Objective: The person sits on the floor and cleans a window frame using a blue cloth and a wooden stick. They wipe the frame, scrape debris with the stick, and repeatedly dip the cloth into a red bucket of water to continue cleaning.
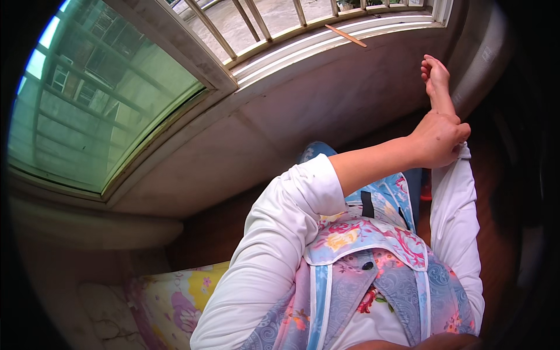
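Note:
My left hand (437,138) crosses in front of me and grips the rolled cuff of the white right sleeve (455,210) at my right forearm. Its fingertips are hidden behind the arm. Beyond it, my right hand (436,76) reaches toward the wall below the window, its fingers loosely curled and nothing visible in them. The white left sleeve (284,232) is pushed up to about the elbow. I wear a floral apron (350,236) with light blue straps over a patterned garment.
A thin wooden stick (345,35) lies across the white window track (302,48), one end jutting over the sill edge. Metal bars (258,19) stand outside. A green-tinted glass pane (105,105) is at left. Behind my left arm is a yellow floral cushion or cloth (188,297).

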`<state>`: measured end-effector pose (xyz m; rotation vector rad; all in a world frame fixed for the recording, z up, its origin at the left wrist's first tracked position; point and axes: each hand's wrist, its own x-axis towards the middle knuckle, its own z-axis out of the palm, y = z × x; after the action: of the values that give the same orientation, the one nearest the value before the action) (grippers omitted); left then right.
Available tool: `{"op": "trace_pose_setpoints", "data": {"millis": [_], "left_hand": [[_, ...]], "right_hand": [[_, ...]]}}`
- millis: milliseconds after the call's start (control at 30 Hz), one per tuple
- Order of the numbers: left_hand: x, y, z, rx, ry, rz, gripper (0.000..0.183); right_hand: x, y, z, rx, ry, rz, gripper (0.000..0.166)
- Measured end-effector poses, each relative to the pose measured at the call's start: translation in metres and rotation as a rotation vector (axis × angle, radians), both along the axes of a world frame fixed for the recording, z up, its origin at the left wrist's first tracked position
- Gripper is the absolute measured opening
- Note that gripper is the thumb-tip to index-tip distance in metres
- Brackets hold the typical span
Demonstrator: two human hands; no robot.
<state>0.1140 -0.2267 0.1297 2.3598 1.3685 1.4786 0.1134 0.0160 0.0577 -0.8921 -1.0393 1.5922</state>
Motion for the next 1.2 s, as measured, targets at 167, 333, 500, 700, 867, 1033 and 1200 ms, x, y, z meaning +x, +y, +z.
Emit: {"op": "trace_pose_setpoints", "data": {"millis": [167,333,500,700,867,1033,1200], "left_hand": [[0.025,-0.030,0.008,0.250,0.574,-0.136,0.008],[0.042,-0.057,-0.016,0.357,0.866,0.030,0.016],[0.052,-0.050,-0.011,0.355,0.817,0.024,0.015],[0.043,-0.023,-0.002,-0.505,-0.106,-0.229,0.028],[0.032,-0.012,-0.014,-0.698,-0.187,-0.142,0.024],[0.024,-0.013,-0.029,-0.404,-0.080,-0.128,0.022],[0.039,-0.015,-0.044,-0.339,-0.020,-0.070,0.018]], "right_hand": [[0.048,0.049,-0.013,-0.312,0.383,-0.111,0.010],[0.109,0.090,-0.040,-0.387,0.703,-0.115,0.013],[0.131,0.099,-0.050,-0.518,0.907,-0.199,0.015],[0.166,0.086,-0.033,-0.426,0.939,-0.195,0.021],[0.134,0.059,0.002,-0.423,1.014,-0.201,0.018],[0.115,0.040,0.014,-0.442,1.067,-0.233,0.017],[0.116,0.034,0.007,-0.445,1.077,-0.232,0.018]]}}
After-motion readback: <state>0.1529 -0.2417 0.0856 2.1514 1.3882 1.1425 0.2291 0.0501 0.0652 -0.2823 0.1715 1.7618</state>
